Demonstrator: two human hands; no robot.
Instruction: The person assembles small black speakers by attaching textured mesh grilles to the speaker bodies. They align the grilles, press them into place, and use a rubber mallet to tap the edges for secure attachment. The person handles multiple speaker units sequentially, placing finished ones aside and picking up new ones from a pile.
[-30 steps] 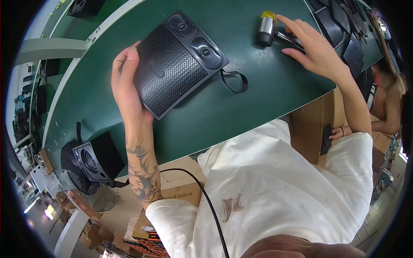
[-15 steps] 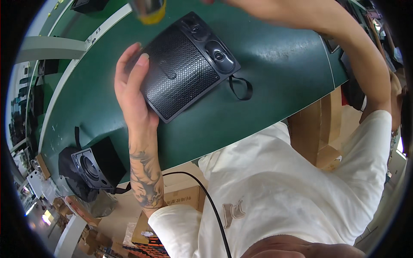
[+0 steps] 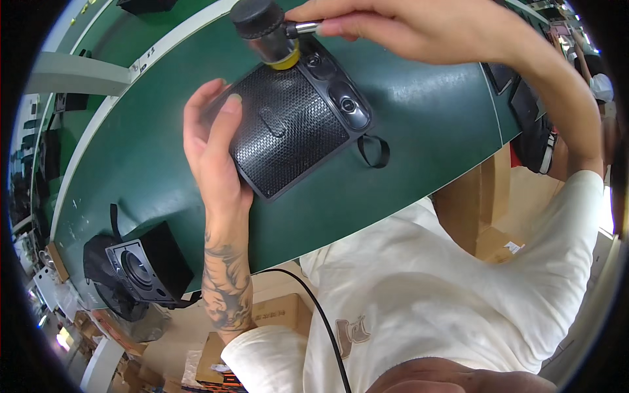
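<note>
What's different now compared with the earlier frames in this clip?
The right hand has lifted the mallet from the right side of the table and carried it left, over the upper edge of the black speaker. The mallet's yellow end, uppermost in view at first, now faces the speaker. The left hand still holds the speaker's left side; the second speaker stays near the table's left end.

The mallet (image 3: 267, 33) hides (partly) the speaker (image 3: 288, 131).
</note>
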